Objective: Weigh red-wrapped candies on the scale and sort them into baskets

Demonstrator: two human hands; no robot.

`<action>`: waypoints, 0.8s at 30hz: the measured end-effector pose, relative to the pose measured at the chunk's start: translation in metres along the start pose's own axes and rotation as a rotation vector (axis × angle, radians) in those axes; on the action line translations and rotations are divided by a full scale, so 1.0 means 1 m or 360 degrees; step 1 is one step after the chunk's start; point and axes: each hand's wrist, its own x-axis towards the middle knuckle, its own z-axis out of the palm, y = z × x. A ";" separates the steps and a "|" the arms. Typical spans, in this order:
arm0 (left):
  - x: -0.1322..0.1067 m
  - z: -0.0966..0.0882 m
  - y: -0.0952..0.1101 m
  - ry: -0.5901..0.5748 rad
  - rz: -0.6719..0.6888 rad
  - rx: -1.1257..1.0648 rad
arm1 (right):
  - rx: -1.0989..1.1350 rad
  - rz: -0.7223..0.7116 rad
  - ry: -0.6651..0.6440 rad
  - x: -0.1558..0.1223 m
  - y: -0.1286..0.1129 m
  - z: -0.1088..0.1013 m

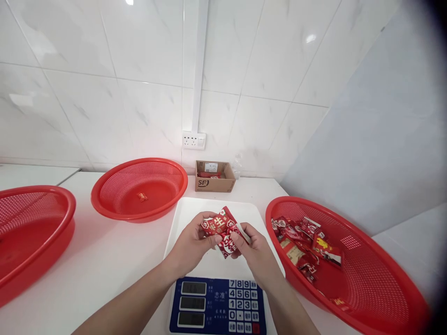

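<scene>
Over the white pan (186, 209) of a weighing scale, both my hands hold small red candy packets with white print. My left hand (193, 242) is closed, its thumb and fingers pinching the packets from the left side. Closed as well, my right hand (254, 246) grips them from the right, thumb on top. One red packet (217, 224) with large pale characters lies uppermost; another red-and-white packet (228, 244) sits below and partly over it. How many are stacked in the fingers I cannot tell. Below my hands is the scale's blue keypad panel (217, 304).
To the right, a red basket (377, 237) holds several mixed red packets. Back left, another red basket (139, 167) has one small packet inside. A third red basket (38, 193) stands far left. A cardboard box (214, 186) with red packets stands against the tiled wall, below a socket (193, 140).
</scene>
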 end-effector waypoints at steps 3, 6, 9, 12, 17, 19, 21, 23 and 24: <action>-0.003 0.000 0.004 -0.0002 -0.0062 0.0048 | -0.0085 0.0019 -0.0065 0.000 0.000 -0.005; -0.006 -0.001 0.006 -0.0029 -0.0129 0.0121 | -0.0214 -0.0015 0.0045 0.000 0.002 -0.006; -0.009 -0.001 0.004 -0.0139 -0.0145 0.0260 | -0.0264 -0.0100 0.0207 -0.002 0.003 -0.002; -0.013 -0.002 -0.001 -0.0176 -0.0188 0.0380 | -0.0229 -0.0125 0.0246 -0.004 0.003 0.006; -0.020 -0.012 0.004 -0.0041 -0.0009 0.0551 | -0.0105 -0.0008 0.0095 -0.008 0.003 0.011; -0.019 -0.026 0.016 0.0225 0.0080 0.0803 | -0.0161 -0.0050 0.0089 -0.009 0.003 0.004; -0.015 -0.049 0.031 0.0568 0.0160 0.1074 | -0.0221 -0.0092 0.0107 -0.011 0.004 -0.007; -0.010 -0.077 0.045 0.0793 0.0174 0.1230 | -0.0286 -0.0108 0.0153 -0.015 0.007 -0.022; -0.007 -0.091 0.050 0.0877 0.0159 0.1310 | -0.0329 -0.0107 0.0191 -0.017 0.009 -0.030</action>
